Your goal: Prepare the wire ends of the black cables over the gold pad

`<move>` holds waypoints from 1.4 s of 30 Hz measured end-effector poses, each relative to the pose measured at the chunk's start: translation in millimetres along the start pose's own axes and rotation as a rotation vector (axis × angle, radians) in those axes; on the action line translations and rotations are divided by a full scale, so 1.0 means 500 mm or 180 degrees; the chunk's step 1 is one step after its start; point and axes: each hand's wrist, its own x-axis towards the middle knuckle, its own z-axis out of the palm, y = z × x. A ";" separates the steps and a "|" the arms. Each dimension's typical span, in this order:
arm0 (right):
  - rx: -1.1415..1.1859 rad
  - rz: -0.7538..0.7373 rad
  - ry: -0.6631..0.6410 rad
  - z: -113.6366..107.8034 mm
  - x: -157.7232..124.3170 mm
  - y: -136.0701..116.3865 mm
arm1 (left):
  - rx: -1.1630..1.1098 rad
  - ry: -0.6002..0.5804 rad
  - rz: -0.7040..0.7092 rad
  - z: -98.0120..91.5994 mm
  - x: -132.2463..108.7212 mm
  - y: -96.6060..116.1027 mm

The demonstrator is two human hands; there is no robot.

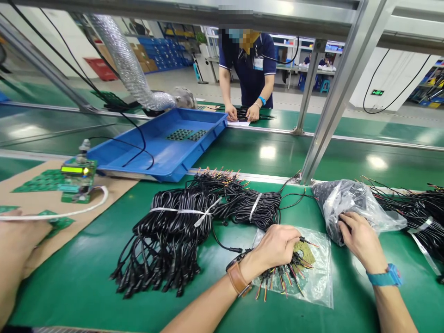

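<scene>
My left hand, with a brown watch strap on its wrist, is closed in a pinch on a short black cable connector with thin coloured wires at its end. Beneath it, more short connectors with red, yellow and black wires lie on a flat clear plastic bag. My right hand, wearing a blue wristband, has its fingers curled at a clear bag of small black parts. Its fingertips are partly hidden, so what they grip cannot be made out.
Bundled black cables lie left of my hands, others at right. A blue tray and a lit circuit board stand farther left. Another person's hand rests at the left edge. A co-worker handles cables opposite. A metal post rises ahead.
</scene>
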 end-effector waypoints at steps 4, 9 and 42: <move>-0.0150 -0.0034 -0.0228 0.000 -0.005 -0.001 | 0.0085 -0.0034 0.0145 0.001 0.001 -0.001; -0.0402 0.0077 -0.0367 -0.009 -0.011 -0.011 | 0.0137 0.0033 0.0213 0.006 0.000 -0.004; 0.0570 0.0689 0.0713 0.005 0.003 -0.061 | 0.1923 -0.0632 -0.0935 0.013 0.159 0.048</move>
